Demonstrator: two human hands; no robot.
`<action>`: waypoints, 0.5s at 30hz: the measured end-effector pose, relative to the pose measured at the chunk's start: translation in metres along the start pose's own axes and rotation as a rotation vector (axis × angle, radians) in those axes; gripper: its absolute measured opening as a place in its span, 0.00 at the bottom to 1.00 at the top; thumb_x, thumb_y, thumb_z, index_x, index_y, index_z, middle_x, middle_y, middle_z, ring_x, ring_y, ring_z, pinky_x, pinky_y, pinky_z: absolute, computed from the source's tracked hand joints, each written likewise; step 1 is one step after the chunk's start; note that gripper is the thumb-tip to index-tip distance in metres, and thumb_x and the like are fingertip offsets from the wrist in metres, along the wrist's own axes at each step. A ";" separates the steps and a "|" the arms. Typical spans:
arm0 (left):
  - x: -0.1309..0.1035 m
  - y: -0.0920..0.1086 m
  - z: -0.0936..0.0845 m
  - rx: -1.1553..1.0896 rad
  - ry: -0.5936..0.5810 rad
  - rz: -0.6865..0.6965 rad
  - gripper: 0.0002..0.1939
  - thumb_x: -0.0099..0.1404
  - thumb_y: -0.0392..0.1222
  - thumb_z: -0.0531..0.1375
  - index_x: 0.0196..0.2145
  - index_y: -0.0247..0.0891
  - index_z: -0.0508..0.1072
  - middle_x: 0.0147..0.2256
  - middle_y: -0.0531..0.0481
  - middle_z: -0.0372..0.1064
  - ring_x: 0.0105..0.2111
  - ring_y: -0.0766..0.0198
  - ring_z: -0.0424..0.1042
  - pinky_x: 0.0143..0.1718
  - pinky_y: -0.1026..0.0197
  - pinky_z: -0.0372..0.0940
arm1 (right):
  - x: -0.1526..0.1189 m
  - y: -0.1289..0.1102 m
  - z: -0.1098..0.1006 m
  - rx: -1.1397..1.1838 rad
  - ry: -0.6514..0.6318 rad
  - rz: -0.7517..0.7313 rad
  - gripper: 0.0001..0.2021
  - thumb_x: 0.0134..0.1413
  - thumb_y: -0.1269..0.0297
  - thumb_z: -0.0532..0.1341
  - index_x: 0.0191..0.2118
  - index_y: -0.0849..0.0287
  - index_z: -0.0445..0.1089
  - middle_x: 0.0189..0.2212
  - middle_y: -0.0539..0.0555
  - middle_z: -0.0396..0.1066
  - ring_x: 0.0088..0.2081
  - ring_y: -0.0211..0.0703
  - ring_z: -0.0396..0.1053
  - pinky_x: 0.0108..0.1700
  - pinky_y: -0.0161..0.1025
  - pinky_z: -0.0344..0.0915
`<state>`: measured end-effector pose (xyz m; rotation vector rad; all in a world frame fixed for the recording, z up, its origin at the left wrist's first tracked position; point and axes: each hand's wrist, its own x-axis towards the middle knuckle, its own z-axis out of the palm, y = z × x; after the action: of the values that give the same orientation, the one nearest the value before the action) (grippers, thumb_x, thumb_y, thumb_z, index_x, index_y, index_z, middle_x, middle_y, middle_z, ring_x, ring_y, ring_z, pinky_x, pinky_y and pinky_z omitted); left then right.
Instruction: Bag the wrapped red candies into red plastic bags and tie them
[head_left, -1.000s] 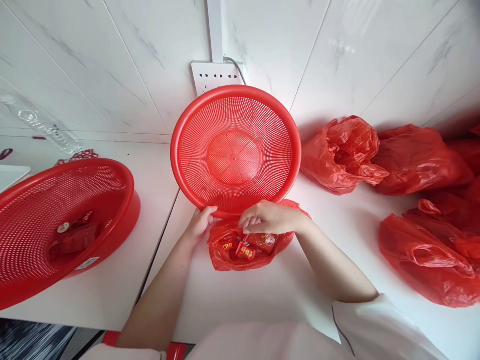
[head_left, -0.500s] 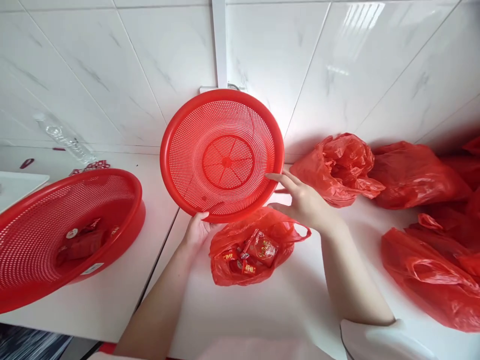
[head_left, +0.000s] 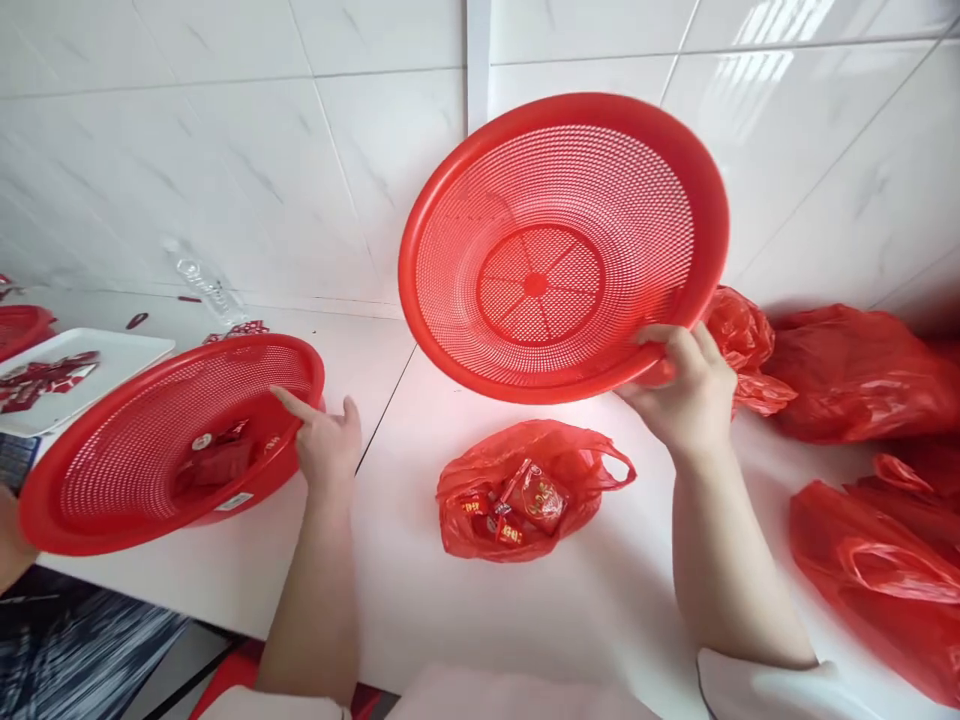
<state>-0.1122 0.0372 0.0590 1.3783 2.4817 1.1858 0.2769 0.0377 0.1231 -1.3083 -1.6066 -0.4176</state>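
My right hand (head_left: 686, 385) grips the lower right rim of a red plastic colander (head_left: 555, 365), raised and tilted so its bare inside faces me. My left hand (head_left: 328, 435) is at the right rim of a second red colander (head_left: 82, 490), forefinger stretched over the edge and thumb raised. Whether that hand touches the rim is hard to tell. A few red packets (head_left: 221, 462) lie inside this tilted colander. Below the raised colander an open red plastic bag (head_left: 472, 480) sits on the table, holding several red wrapped sweets and a larger red packet (head_left: 541, 500).
Another person's hand (head_left: 11, 540) is at the left colander's far side. Behind it are a white tray (head_left: 150, 348) with red packets and a clear plastic bottle (head_left: 202, 285). Several red bags (head_left: 862, 370) fill the right side. A tiled wall (head_left: 390, 150) closes the back.
My left hand has let go of the first colander and moved left to the second one. My right hand has lifted the first colander up and right. Another person's hand has come into view.
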 end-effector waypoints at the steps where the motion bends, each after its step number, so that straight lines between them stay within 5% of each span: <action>1: 0.005 -0.007 -0.003 0.074 0.025 -0.022 0.43 0.63 0.51 0.56 0.66 0.28 0.40 0.33 0.35 0.73 0.41 0.36 0.72 0.42 0.35 0.63 | 0.001 0.003 -0.003 0.008 0.033 0.008 0.16 0.42 0.60 0.68 0.38 0.53 0.67 0.39 0.52 0.71 0.34 0.41 0.71 0.33 0.36 0.68; 4: 0.014 -0.022 -0.003 0.085 0.067 -0.047 0.35 0.61 0.52 0.58 0.59 0.28 0.54 0.38 0.28 0.71 0.42 0.31 0.71 0.40 0.33 0.63 | 0.001 0.015 -0.013 0.059 0.093 0.044 0.17 0.39 0.61 0.69 0.38 0.54 0.67 0.37 0.53 0.71 0.34 0.40 0.70 0.37 0.35 0.69; 7: 0.014 -0.026 0.005 -0.075 0.099 -0.025 0.31 0.60 0.51 0.60 0.54 0.31 0.56 0.43 0.26 0.69 0.45 0.34 0.70 0.44 0.34 0.63 | 0.001 0.024 -0.021 0.074 0.111 0.088 0.19 0.39 0.60 0.68 0.40 0.53 0.66 0.38 0.53 0.71 0.36 0.42 0.70 0.39 0.36 0.70; 15: -0.020 0.005 0.032 -0.333 0.029 0.164 0.29 0.61 0.51 0.60 0.54 0.38 0.54 0.50 0.30 0.67 0.53 0.46 0.67 0.54 0.44 0.59 | 0.002 0.031 -0.030 0.031 0.192 0.117 0.21 0.38 0.58 0.68 0.41 0.54 0.66 0.38 0.54 0.72 0.38 0.45 0.70 0.37 0.38 0.70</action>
<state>-0.0847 0.0429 0.0339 1.4950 2.0917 1.5746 0.3185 0.0277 0.1293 -1.2913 -1.3654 -0.4314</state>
